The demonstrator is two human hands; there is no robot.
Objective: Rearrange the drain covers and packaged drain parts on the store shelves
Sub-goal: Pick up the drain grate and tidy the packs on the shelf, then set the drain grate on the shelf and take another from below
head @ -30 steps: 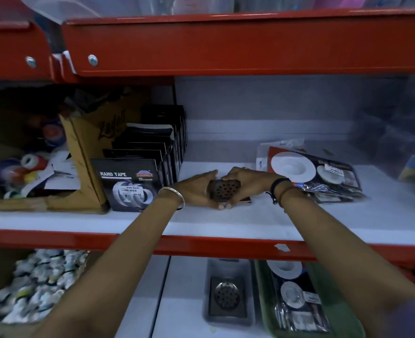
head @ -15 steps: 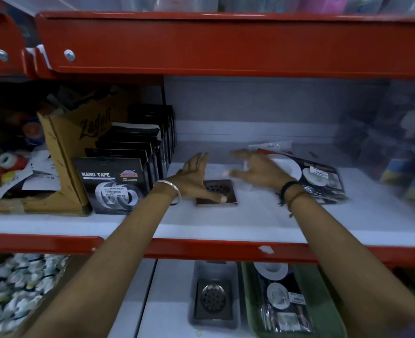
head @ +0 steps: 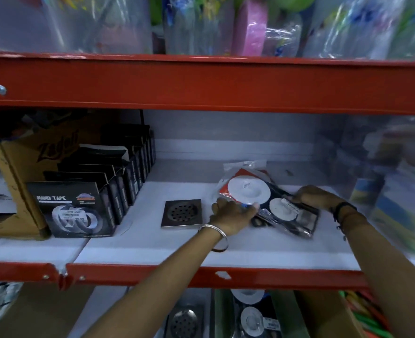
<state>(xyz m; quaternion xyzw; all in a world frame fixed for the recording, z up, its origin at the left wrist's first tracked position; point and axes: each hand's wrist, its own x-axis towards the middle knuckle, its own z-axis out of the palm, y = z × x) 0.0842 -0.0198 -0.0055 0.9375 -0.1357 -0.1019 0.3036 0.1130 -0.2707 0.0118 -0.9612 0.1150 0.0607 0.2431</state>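
Both hands have left the square metal drain cover (head: pixel 182 213), which a second ago was held between them and now lies flat and alone on the white shelf (head: pixel 152 247), just beside the boxes of nano tape (head: pixel 72 211). That piece looks placed, so the work has moved on to the packaged drain parts (head: pixel 269 203) to its right. The left hand (head: pixel 230 213) grips the near left edge of the packet, fingers curled over the plastic; the right hand (head: pixel 318 198) is closed on its far right edge, so the packet is held from both sides, lying askew on the shelf. I judge it is about to be squared up or slid next to the cover. The cover is rigid, dull-shining steel with a round perforated centre; it will slide but not bend. The packet is a limp, glossy clear bag over a red and black card, with white round strainers inside, so it will crinkle and sag if lifted by one edge. On the lower shelf, another drain cover (head: pixel 184 320) and a similar packet (head: pixel 252 318) are partly visible.
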